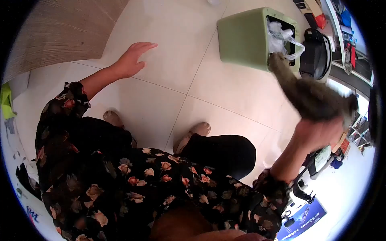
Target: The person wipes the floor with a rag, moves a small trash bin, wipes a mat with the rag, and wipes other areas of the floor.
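Observation:
My right hand [318, 134], blurred by motion, is closed on a greyish-brown cloth [317, 98], which looks like a rag. The cloth stretches up and left from my fist, and its far end overlaps the rim of a light green bin [243, 40]; whether it touches the rim I cannot tell. White plastic bags [277, 38] show in the bin's mouth, one with a loop sticking out. Away to the left, my left hand [130, 60] is held over the floor with fingers stretched out and nothing in it.
Beside the bin stands a black container [315, 54]. Shelves [354, 66] with assorted items run along the right. A wooden-looking panel [68, 32] fills the upper left. Pale floor tiles [225, 86] lie below, with my shoes [200, 129] on them. A blue poster [303, 221] shows at lower right.

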### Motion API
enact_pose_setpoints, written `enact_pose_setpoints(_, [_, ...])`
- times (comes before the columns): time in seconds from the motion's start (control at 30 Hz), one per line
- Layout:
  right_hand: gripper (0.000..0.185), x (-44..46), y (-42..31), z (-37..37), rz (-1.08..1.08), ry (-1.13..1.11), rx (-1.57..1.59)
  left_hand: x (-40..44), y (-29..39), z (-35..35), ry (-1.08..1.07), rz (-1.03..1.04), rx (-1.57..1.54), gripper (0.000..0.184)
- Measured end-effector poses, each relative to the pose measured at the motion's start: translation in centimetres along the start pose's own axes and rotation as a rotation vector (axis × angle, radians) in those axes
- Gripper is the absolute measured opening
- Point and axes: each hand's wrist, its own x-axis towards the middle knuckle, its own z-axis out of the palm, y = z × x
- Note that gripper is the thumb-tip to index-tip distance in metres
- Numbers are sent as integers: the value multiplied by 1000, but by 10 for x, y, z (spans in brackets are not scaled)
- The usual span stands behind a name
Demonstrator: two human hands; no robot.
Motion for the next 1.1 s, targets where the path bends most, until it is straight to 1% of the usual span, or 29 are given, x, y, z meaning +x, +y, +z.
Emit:
enact_pose_setpoints(0.07, [53,-38,-28,-18,25,-113,43,4,-2,3,-76,-40,-87,43])
enact_pose_setpoints(0.1, [57,-58,-41,-26,42,-202,82,7,2,2,-119,-101,-159,42])
enact_pose_setpoints(0.17, [64,-94,-58,-30,113,-449,200,16,15,-4,-202,-225,-303,42])
enact_pose_setpoints(0.2, [59,-104,-61,-30,219,-587,417,20,21,-5,-197,-207,-313,41])
enact_pose_setpoints(0.27, [48,-132,-63,-23,421,-673,575,26,34,-6,-187,-170,-334,40])
enact_pose_setpoints(0.3, [41,-145,-65,-18,511,-631,508,29,44,-6,-148,-125,-310,39])
enact_pose_setpoints(0.33, [36,-147,-78,-11,667,-650,504,32,54,-9,-127,-78,-280,39])
enact_pose_setpoints(0.37, [38,-152,-80,-6,664,-663,603,36,66,-11,-106,-31,-250,38])
enact_pose_setpoints(0.47, [54,-153,-62,-6,180,-1065,436,59,105,-13,-43,242,-196,39])
enact_pose_setpoints(0.5, [60,-151,-56,-3,12,-1219,387,65,120,-14,-20,320,-126,40])
enact_pose_setpoints(0.53, [60,-160,-52,2,-36,-1255,376,70,134,-15,5,399,-58,42])
enact_pose_setpoints(0.57, [59,-173,-49,15,-113,-1235,378,74,145,-17,33,480,8,43])
enact_pose_setpoints(0.63, [57,-197,-44,52,-284,-1201,375,75,151,-26,81,491,258,49])
enact_pose_setpoints(0.67, [59,-204,-42,65,-334,-1208,388,77,148,-30,116,493,385,51])
enact_pose_setpoints(0.7, [61,-210,-43,75,-384,-1215,399,79,143,-29,77,461,436,54])
enact_pose_setpoints(0.8, [56,-228,-36,109,-396,-1115,369,91,112,-20,5,392,626,62])
enact_pose_setpoints(0.87, [50,-241,-39,122,-351,-1110,344,80,88,-12,-53,309,727,66])
enact_pose_setpoints(0.97, [38,-268,-40,151,-300,-1114,340,70,47,-9,-17,268,900,65])
enact_pose_setpoints(1.0, [35,-275,-38,161,-273,-1108,334,70,39,-9,-24,250,854,65])
enact_pose_setpoints(1.07, [32,-295,-33,176,-248,-1094,315,66,27,-3,-65,207,923,66])
enact_pose_setpoints(1.1, [32,-304,-30,180,-199,-1121,309,64,23,0,-86,186,958,67])
